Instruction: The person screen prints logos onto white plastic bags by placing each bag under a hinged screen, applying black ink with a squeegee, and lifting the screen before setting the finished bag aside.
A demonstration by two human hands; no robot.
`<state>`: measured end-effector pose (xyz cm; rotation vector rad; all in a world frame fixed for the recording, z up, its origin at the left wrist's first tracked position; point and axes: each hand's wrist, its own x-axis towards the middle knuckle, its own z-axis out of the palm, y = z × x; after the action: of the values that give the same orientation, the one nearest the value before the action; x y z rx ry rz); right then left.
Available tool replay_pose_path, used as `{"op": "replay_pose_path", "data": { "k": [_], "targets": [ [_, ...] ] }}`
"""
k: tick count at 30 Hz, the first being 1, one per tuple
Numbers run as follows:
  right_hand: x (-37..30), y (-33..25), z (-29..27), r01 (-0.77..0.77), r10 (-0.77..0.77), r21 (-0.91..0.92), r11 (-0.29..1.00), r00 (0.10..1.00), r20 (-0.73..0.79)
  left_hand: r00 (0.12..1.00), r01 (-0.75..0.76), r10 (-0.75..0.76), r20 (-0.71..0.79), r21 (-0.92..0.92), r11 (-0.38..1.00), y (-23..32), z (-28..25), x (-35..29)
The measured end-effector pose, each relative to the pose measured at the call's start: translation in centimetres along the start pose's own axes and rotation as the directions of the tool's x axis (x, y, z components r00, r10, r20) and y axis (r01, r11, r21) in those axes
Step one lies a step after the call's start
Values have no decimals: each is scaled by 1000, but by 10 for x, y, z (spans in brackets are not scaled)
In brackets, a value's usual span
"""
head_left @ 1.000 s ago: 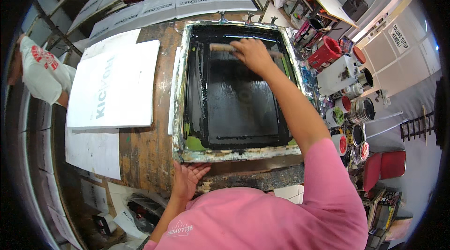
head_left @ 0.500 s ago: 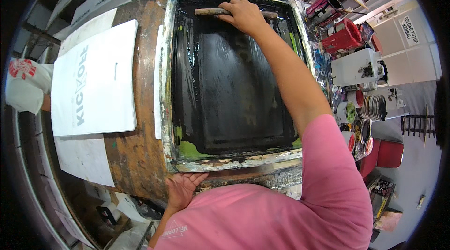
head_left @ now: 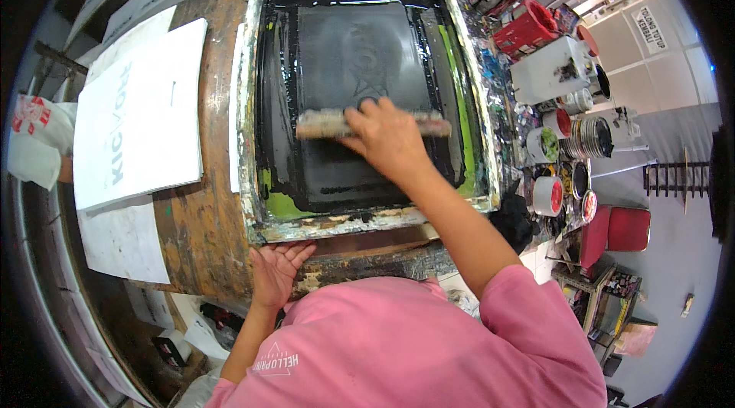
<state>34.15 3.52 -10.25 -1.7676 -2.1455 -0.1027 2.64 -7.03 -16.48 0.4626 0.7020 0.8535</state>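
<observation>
A screen-printing frame (head_left: pixel 253 178) with black inked mesh lies on a worn wooden table (head_left: pixel 200 224). My right hand (head_left: pixel 387 136) grips a wooden-handled squeegee (head_left: pixel 318 123) laid across the middle of the mesh. A grey swept patch with a faint design shows above the squeegee. Green ink streaks run along the mesh's right side and lower left corner. My left hand (head_left: pixel 276 270) presses flat, fingers spread, against the table's front edge just below the frame's near corner.
White printed sheets (head_left: pixel 138 121) lie left of the frame, with more along the back. Several ink cans and tubs (head_left: pixel 563 140), a red bucket (head_left: pixel 524 29) and a white box crowd the right side. A red stool (head_left: pixel 624 228) stands lower right.
My right hand has pulled the squeegee from the far end of the screen to its middle, leaving a swept grey area behind it. The left hand stays at the table edge.
</observation>
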Motion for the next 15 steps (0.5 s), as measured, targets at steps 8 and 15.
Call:
{"op": "replay_pose_path", "data": {
  "k": [8, 15],
  "targets": [
    [-84, -56, -40, -58, 44, 69, 996, 981, 189, 1000, -6, 6, -30, -4, 1000, 1, 3, 4],
    [-78, -61, -70, -30, 30, 0, 1000, 989, 143, 996, -84, 84, 22, 32, 996, 7, 19, 2]
  ]
}}
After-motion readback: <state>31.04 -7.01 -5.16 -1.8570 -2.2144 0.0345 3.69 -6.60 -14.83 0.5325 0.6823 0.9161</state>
